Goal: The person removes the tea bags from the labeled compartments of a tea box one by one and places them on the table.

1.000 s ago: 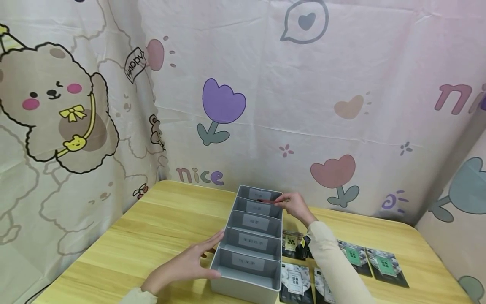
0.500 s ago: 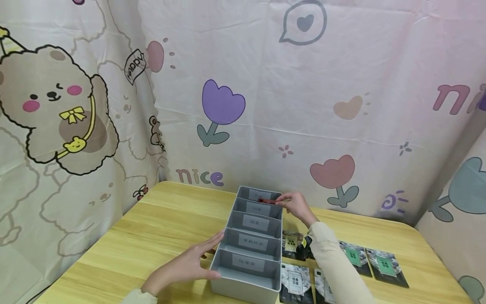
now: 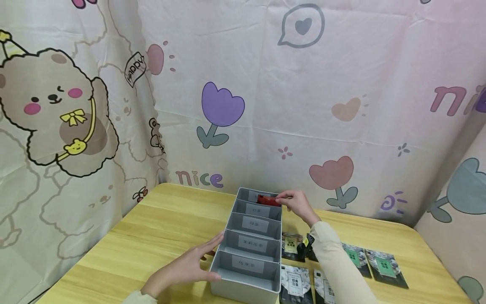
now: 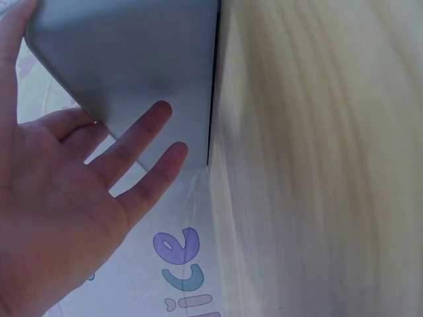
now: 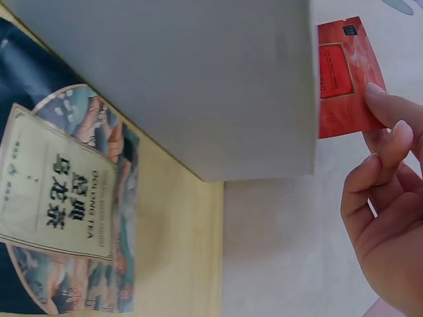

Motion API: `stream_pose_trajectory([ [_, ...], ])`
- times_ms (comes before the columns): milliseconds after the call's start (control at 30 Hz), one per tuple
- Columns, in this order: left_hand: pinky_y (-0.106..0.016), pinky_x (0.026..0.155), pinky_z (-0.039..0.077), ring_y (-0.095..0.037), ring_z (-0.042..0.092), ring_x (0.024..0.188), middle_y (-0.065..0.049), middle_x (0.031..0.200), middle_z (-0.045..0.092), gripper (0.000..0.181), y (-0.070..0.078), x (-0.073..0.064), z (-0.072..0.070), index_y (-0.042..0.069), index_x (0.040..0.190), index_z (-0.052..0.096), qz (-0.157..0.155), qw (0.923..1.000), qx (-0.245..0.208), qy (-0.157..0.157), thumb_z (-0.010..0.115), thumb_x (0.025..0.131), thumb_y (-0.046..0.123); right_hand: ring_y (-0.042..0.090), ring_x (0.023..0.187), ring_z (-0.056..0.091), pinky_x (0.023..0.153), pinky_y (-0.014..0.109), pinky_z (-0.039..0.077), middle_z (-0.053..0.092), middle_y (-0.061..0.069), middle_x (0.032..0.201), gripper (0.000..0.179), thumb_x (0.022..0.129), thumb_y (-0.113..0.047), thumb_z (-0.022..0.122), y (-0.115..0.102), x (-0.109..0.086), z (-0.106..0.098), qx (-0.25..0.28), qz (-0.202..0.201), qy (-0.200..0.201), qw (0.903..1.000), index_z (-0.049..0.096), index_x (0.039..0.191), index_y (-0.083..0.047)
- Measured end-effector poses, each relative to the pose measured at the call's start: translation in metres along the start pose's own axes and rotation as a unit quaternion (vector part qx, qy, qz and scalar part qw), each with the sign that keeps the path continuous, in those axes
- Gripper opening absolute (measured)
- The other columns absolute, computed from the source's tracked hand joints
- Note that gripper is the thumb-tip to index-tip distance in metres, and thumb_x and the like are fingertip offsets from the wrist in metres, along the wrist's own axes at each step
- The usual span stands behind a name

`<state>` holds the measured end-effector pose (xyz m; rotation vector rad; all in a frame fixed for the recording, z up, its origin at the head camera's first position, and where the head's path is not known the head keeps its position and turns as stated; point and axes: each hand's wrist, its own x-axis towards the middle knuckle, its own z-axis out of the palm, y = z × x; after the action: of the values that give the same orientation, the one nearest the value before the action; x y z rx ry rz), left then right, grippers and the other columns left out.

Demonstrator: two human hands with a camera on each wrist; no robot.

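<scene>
A long grey box stands on the table, divided into several compartments with labels in Chinese. At its far end my right hand pinches a small red tea packet between thumb and fingers. The packet is held at the farthest compartment, its printed face toward me. The right wrist view shows the packet rising past the box wall, its lower part hidden there. My left hand rests with extended fingers along the left side of the box, thumb near the front corner.
Tea packets lie right of the box: white-labelled ones, green-labelled ones and a yellow-labelled one. A dark Oolong tea packet lies beside the box in the right wrist view. A patterned cloth hangs behind the wooden table.
The red tea packet has turned from nearly edge-on to showing its flat face over the far compartment. The left hand stays in place on the box.
</scene>
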<state>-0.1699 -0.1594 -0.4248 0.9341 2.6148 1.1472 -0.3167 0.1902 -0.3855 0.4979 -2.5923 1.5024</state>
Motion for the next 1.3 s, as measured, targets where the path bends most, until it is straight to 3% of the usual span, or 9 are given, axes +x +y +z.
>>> stream_pose_trajectory([
  [133,-0.068,0.096,0.035,-0.048,0.033,0.133,-0.018,0.156,0.021,0.095,0.0,0.0,0.0,0.013,0.155,0.022,-0.001,1.0,0.0,0.0,0.075,0.082,0.043,0.016,0.049,0.047,0.052,0.032,0.044,0.069,0.013,0.094,0.016,0.089,-0.013,0.07,-0.004,0.0,-0.004,0.013,-0.001,0.003,0.9999,0.074,0.097,0.001],
  [367,-0.068,0.096,0.036,-0.047,0.033,0.133,-0.017,0.156,0.022,0.095,0.0,-0.001,0.0,0.012,0.155,0.023,0.001,1.0,0.001,0.002,0.075,0.082,0.043,0.033,0.056,0.048,0.052,0.028,0.043,0.068,0.011,0.085,0.016,0.09,-0.012,0.07,-0.014,0.0,-0.008,0.04,0.0,0.007,0.9992,0.073,0.097,0.001],
  [600,-0.068,0.096,0.036,-0.047,0.033,0.133,-0.017,0.156,0.021,0.094,-0.001,0.0,0.0,0.013,0.155,0.023,0.002,1.0,-0.002,0.001,0.075,0.082,0.042,0.017,0.055,0.046,0.054,0.029,0.042,0.064,0.003,0.076,0.02,0.089,-0.016,0.071,-0.028,0.003,-0.009,0.087,0.005,0.003,0.9962,0.072,0.099,0.001],
  [767,-0.067,0.097,0.035,-0.046,0.033,0.133,-0.016,0.156,0.021,0.095,-0.002,0.0,0.001,0.012,0.155,0.023,0.003,1.0,0.003,0.003,0.074,0.081,0.044,0.015,0.055,0.044,0.051,0.026,0.039,0.063,0.003,0.073,0.023,0.088,-0.015,0.072,-0.038,0.002,-0.008,0.116,0.012,-0.005,0.9932,0.071,0.099,0.004],
  [1100,-0.066,0.096,0.037,-0.045,0.033,0.133,-0.016,0.156,0.022,0.094,-0.003,0.001,0.001,0.009,0.154,0.024,0.004,1.0,-0.002,0.003,0.075,0.082,0.042,0.015,0.053,0.044,0.052,0.026,0.04,0.062,0.001,0.07,0.021,0.089,-0.017,0.071,-0.051,-0.003,-0.005,0.098,0.006,-0.016,0.9951,0.07,0.098,0.002],
  [1300,-0.066,0.095,0.038,-0.046,0.034,0.133,-0.017,0.156,0.022,0.094,-0.002,0.001,0.0,0.011,0.154,0.023,-0.001,1.0,-0.005,0.001,0.075,0.082,0.041,0.012,0.051,0.044,0.053,0.025,0.042,0.057,-0.002,0.064,0.017,0.092,-0.009,0.066,-0.076,-0.019,-0.008,0.075,-0.009,-0.029,0.9967,0.067,0.098,0.007],
])
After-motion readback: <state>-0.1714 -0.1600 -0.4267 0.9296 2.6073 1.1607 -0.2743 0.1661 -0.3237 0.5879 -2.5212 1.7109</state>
